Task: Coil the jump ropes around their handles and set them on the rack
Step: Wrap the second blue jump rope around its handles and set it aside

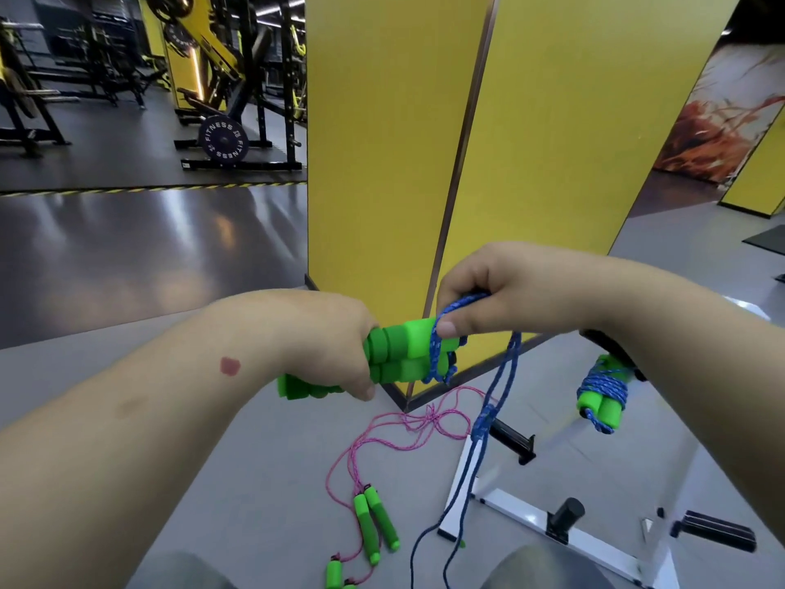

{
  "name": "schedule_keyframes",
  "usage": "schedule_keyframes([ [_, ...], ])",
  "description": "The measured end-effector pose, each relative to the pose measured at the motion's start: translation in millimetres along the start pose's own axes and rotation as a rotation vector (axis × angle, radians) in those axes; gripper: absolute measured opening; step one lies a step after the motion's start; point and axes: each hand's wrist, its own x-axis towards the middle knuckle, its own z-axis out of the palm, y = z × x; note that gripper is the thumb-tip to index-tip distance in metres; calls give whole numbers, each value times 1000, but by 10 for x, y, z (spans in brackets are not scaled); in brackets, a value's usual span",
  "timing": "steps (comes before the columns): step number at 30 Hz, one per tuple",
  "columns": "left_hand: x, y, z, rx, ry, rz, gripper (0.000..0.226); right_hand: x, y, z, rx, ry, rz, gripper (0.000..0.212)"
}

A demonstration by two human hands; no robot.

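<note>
At centre, the left hand [340, 354] grips paired green handles [403, 352], long axis left-right; the right hand [492, 299] pinches blue rope [437, 354] looped round their right end; slack hangs floorward.

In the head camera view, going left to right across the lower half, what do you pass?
left hand gripping the green handles → right hand pinching the blue rope → coiled blue rope bundle on the rack

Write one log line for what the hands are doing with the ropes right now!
left hand: grips green handles | right hand: winding blue rope | coiled rope: on rack | pink rope: floor
</note>
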Motion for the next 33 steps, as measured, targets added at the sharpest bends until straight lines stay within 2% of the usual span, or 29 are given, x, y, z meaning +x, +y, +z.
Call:
schedule_keyframes([
  [4, -81, -21, -90, -145, -77, 125, 18, 55, 141, -24, 519, 37, -45, 15],
  [7, -124, -66, -148, -356, -137, 258, 17, 145, 285, 86, 821, 29, -46, 28],
  [8, -131, -83, -164, -440, -147, 295, 17, 165, 305, 130, 901, 23, -41, 27],
  [10, -129, -119, -178, -592, -135, 346, 18, 188, 307, 196, 987, 36, -32, 4],
  [11, -115, -131, -177, -653, -114, 360, 17, 190, 297, 228, 996, 40, -16, 12],
  [13, -83, -133, -158, -745, -68, 368, 13, 177, 286, 293, 989, 55, 35, 30],
  [15, -56, -117, -139, -803, -35, 358, 13, 166, 302, 327, 995, 93, 93, 39],
  [20, 8, -56, -170, -928, 96, 244, 18, 72, 346, 362, 938, 53, 181, 34],
  [22, 48, -42, -177, -920, 164, 174, 15, 11, 315, 339, 807, 39, 191, 34],
  [27, 155, -13, -138, -702, 304, 65, 21, -82, 148, 217, 384, 82, 232, 30],
  [33, 147, 43, -157, -321, 308, -37, 22, -158, 12, 10, 45, 94, 237, 26],
])
